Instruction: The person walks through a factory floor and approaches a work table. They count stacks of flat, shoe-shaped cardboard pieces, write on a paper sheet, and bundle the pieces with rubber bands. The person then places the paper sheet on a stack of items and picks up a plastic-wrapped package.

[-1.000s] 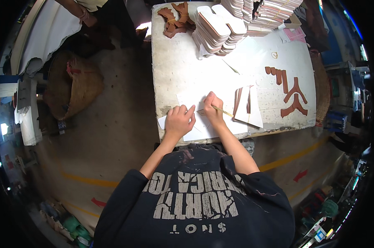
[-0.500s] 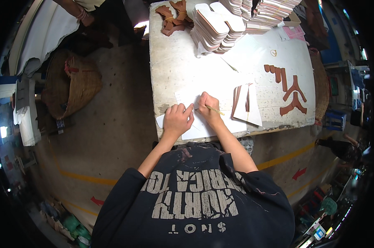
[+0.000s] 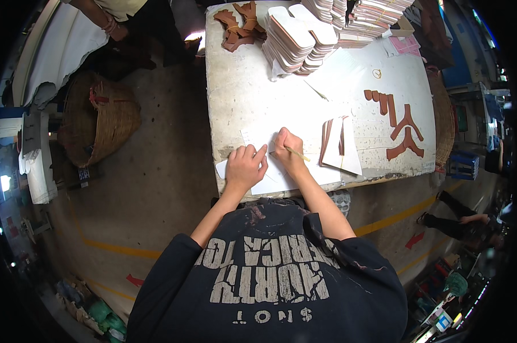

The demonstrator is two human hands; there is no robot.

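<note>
My right hand (image 3: 289,151) grips a slim yellowish pen (image 3: 299,154) near the front edge of the table. Its tip is hidden by the fingers, over the white paper (image 3: 270,183). Just to the left, my left hand (image 3: 246,167) lies on the paper with fingers bent a little and slightly apart, holding nothing. A rounded white end of a flat piece (image 3: 221,168) sticks out beside that hand. Right of the pen stands a small stack of white-faced cut pieces (image 3: 339,151) with brown layers and a slit.
Stacked U-shaped white pieces (image 3: 293,34) and bundled brown strips (image 3: 235,28) sit at the table's far side. Loose brown pieces (image 3: 406,143) and a rubber band (image 3: 377,74) lie to the right. A wicker basket (image 3: 115,126) stands on the floor at left; another person's arm (image 3: 98,14) shows beyond.
My hands and the pen have barely shifted. At the far right, a person on the floor has moved, with both legs now apart. The other person's hand at upper left has dropped slightly.
</note>
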